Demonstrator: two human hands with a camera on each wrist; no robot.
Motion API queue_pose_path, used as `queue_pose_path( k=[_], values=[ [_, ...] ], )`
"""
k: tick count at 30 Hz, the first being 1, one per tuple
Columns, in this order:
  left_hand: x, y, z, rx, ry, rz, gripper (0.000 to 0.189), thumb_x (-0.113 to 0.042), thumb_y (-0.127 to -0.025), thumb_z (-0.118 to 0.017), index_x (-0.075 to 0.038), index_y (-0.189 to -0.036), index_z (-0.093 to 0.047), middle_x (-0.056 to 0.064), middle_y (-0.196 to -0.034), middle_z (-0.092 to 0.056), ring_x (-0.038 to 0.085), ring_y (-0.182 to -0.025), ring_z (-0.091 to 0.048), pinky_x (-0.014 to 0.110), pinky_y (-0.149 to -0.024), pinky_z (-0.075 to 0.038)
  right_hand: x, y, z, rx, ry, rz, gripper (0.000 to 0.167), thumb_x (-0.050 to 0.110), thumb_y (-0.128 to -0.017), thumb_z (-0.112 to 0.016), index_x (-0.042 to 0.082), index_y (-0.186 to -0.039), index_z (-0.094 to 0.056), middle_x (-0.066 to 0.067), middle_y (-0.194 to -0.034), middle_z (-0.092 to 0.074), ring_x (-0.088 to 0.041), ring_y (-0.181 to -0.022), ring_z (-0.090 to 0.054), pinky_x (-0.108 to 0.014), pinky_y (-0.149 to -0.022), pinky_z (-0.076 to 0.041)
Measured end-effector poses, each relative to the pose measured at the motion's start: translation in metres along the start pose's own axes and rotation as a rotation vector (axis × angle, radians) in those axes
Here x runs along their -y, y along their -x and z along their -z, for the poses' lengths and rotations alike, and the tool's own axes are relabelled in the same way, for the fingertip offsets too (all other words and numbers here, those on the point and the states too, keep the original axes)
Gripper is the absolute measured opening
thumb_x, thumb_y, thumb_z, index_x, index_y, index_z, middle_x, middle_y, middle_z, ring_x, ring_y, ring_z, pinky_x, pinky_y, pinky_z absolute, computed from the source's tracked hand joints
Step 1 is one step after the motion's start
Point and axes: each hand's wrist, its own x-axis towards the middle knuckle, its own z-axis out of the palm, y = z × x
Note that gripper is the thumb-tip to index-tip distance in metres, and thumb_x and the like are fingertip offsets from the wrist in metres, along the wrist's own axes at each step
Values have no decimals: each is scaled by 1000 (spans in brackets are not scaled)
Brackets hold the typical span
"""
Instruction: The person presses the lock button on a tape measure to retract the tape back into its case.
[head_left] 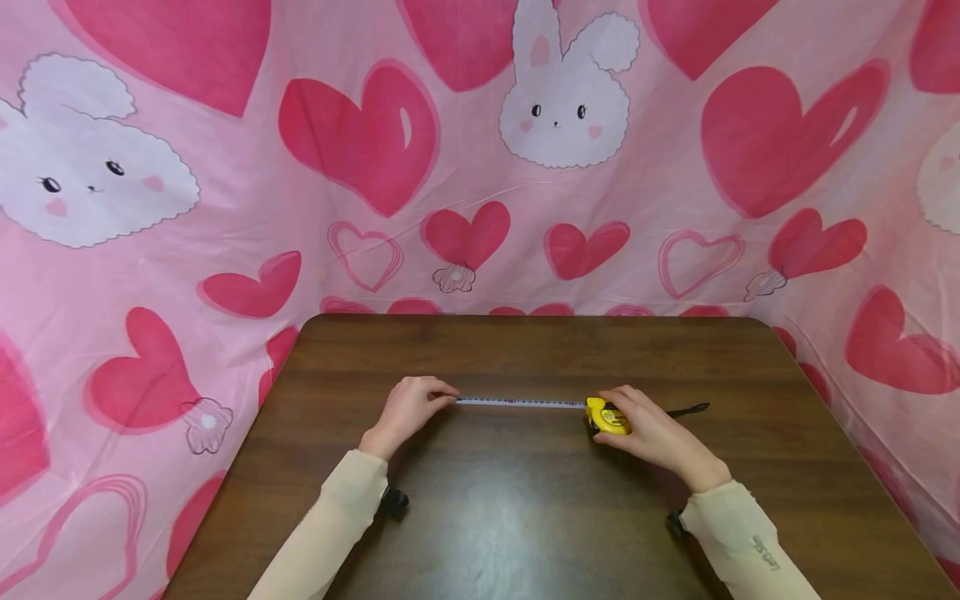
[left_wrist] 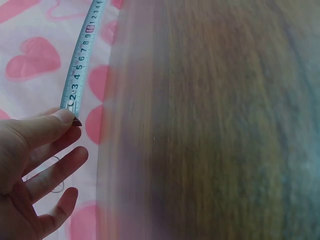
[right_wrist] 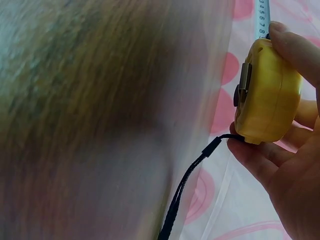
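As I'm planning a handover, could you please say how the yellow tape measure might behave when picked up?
The yellow tape measure might slip, given its smooth, rounded sides. Its black strap will probably dangle, being thin and curved. Its narrow extended blade may flex.

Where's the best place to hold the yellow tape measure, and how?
Probably around the chunky yellow case, coming from the right, as the right hand does. The numbered strip comes out on its left, so leave that side free. The black strap looks too thin and floppy to grip well.
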Motion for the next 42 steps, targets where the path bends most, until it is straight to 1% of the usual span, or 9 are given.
queue_pose_path(
  k=[4,6,16,22,27,30,35,42],
  values=[
    [-3,-2,-2,0,-8,-12,12,-15,-91,-81,-20,-101,-85,-5,-99,-79,14,-89,-72,41,-85,-60,2,0,0,3,5,-6,71,39,-89,-83,-2,-141,-58,-16,-131,-60,-30,-113,-59,-56,-99,-53],
    [-5,-3,-3,9,-1,-8,12,-16,-92,-81,-20,-102,-85,-5,-99,-79,14,-89,-72,40,-85,-60,2,-1,-1,3,8,-10,71,39,-89,-84,-2,-141,-58,-16,-131,-61,-30,-113,-59,-56,-100,-53],
    [-12,-6,-8,38,40,-10,13,-16,-93,-79,-18,-105,-84,-5,-102,-79,13,-91,-71,39,-87,-60,9,-5,-1,7,-10,-19,71,43,-89,-83,1,-141,-59,-13,-129,-61,-27,-109,-59,-55,-99,-54],
    [-16,-9,-13,34,37,-34,14,-16,-93,-80,-18,-105,-84,-4,-102,-79,13,-92,-71,38,-87,-60,11,-9,-2,0,-11,-16,70,43,-88,-83,4,-140,-60,-11,-128,-61,-24,-108,-59,-52,-99,-55],
    [-18,-12,-17,36,38,-54,13,-16,-92,-80,-17,-105,-84,-4,-101,-79,13,-90,-71,38,-85,-60,14,-12,-5,8,-18,-13,69,44,-88,-84,6,-140,-60,-8,-126,-61,-23,-107,-59,-50,-99,-55],
    [-20,-13,-19,39,43,-59,14,-16,-93,-80,-16,-106,-84,-3,-101,-79,14,-89,-70,38,-85,-60,17,-14,-5,12,-25,-10,69,43,-88,-84,6,-140,-60,-8,-126,-61,-22,-107,-59,-50,-98,-55],
    [-22,-15,-21,54,47,-54,14,-16,-93,-79,-18,-106,-84,-4,-102,-79,12,-89,-70,36,-85,-59,20,-17,-6,31,-40,-11,69,45,-89,-82,5,-141,-59,-8,-127,-61,-23,-108,-59,-51,-100,-55],
    [-23,-17,-25,46,22,-103,11,-16,-93,-80,-18,-103,-84,-5,-98,-79,11,-87,-71,37,-83,-59,26,-23,-8,45,-32,-12,70,47,-89,-81,6,-141,-59,-9,-129,-61,-24,-110,-59,-51,-101,-55]
  ],
)
